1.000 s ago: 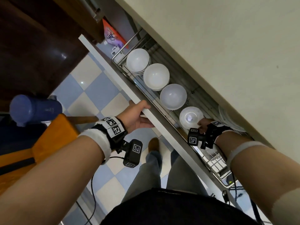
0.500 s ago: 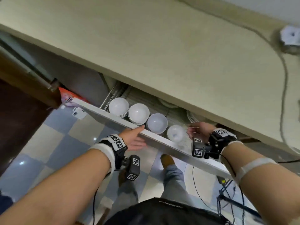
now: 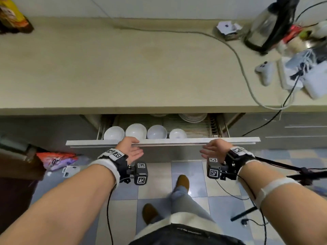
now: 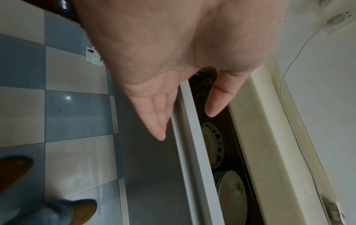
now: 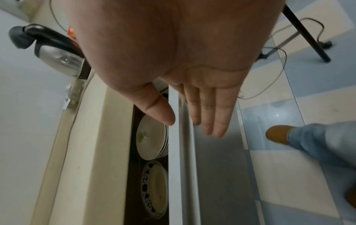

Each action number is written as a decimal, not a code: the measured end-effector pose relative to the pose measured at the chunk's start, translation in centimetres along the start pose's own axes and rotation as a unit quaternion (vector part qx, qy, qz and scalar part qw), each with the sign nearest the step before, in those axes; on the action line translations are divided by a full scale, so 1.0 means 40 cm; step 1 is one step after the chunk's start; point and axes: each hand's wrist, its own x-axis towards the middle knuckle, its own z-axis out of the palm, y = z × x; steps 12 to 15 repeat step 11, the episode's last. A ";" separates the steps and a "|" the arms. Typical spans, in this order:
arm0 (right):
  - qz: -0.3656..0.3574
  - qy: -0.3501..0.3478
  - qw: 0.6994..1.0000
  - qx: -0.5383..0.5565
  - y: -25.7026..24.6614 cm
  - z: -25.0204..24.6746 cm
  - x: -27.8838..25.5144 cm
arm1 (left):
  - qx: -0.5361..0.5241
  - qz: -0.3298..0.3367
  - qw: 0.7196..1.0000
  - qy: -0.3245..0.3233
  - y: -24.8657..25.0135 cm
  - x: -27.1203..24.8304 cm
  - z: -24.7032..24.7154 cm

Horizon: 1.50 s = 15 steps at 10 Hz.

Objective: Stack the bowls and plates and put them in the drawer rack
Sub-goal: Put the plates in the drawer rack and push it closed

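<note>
Several white bowls (image 3: 135, 131) sit in a row in the wire rack of the drawer, with a stack of white plates (image 3: 192, 117) behind them under the counter. The drawer front (image 3: 162, 141) stands partly out. My left hand (image 3: 131, 147) lies on its left part and my right hand (image 3: 215, 148) on its right part. In the left wrist view my left hand (image 4: 186, 124) has straight fingers along the panel and the thumb over its top edge. My right hand (image 5: 190, 127) lies the same way. Both hold nothing. A blue-patterned plate (image 5: 154, 187) lies beside the white plates (image 5: 152, 138).
The beige counter (image 3: 123, 68) overhangs the drawer. On its right end are a kettle (image 3: 270, 23), a white controller (image 3: 265, 71), cables and boxes. A snack bag (image 3: 56, 160) lies on the tiled floor at the left. My feet stand below the drawer.
My right hand left the small bowl in the rack and came to the drawer front. The drawer now sticks out less. My head turned to face the counter squarely.
</note>
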 end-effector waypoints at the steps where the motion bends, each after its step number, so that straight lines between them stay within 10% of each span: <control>1: -0.001 -0.016 0.999 0.052 -0.014 0.018 0.020 | -0.011 0.016 1.000 -0.005 0.006 0.033 -0.002; 15: -0.027 -0.071 0.980 0.183 -0.252 0.097 0.251 | 0.009 0.119 0.989 0.082 0.187 0.190 0.135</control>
